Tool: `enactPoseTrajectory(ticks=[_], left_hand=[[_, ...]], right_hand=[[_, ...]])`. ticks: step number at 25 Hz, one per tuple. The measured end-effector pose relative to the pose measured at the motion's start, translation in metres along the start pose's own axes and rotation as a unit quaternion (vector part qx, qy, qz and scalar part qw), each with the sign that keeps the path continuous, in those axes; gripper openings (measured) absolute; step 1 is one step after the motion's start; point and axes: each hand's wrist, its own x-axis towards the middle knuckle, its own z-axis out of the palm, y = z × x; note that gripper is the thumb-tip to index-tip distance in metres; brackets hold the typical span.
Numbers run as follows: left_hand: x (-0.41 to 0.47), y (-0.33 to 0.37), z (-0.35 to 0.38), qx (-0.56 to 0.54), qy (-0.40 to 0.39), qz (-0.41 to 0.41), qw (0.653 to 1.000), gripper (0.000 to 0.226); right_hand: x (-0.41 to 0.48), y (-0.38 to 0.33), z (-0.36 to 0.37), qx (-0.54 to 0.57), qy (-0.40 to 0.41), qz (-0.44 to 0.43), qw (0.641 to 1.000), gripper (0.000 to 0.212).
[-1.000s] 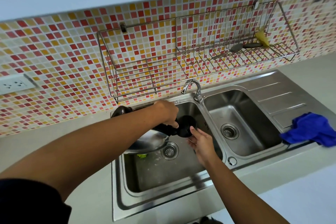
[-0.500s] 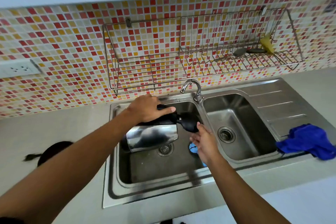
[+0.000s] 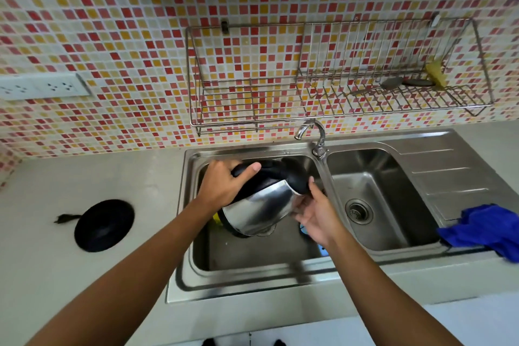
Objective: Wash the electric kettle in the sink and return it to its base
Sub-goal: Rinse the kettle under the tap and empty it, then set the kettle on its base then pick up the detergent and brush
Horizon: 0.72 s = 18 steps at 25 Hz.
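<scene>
Since half a second ago the kettle (image 3: 259, 206) has tipped up, spout end higher, held above the left basin of the sink (image 3: 179, 236). My left hand (image 3: 224, 185) is wrapped tight round the black handle; the right hand (image 3: 314, 213) lies loosely curled against the steel side near the lid, fingers only resting on it. Best keep the handle grip firm and the bottom away from the tap (image 3: 311, 132). On the table's left part, well apart, waits the round black base (image 3: 104, 225).

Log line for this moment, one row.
left hand: grips kettle handle | right hand: on kettle side | kettle: tilted over left sink basin | base: bare on counter
</scene>
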Motion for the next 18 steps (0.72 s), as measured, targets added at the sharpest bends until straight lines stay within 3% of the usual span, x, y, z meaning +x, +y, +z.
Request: enactPoseTrajectory(ticks=[3,6,9,11,18], left_hand=[[-0.01,-0.019,-0.009,-0.075,0.022,-0.029,0.997,0.057],[-0.022,-0.047,-0.034,-0.134,0.031,-0.077,0.988,0.049],[-0.038,-0.091,-0.081,-0.151,0.074,-0.142,0.975,0.034],[-0.049,-0.123,-0.117,-0.156,0.102,-0.174,0.967,0.038],[-0.086,-0.229,-0.248,-0.135,0.189,-0.235,0.944,0.04]], right_hand=[[0.0,-0.005,0.023,-0.061,0.015,-0.048,0.997,0.052],[-0.001,-0.001,0.073,-0.139,0.046,-0.107,0.983,0.036],[0.006,0.017,0.146,-0.218,0.028,-0.131,0.967,0.024],[0.016,0.039,0.193,-0.247,0.009,-0.134,0.96,0.02],[0.053,0.147,0.339,-0.309,-0.06,-0.111,0.942,0.038]])
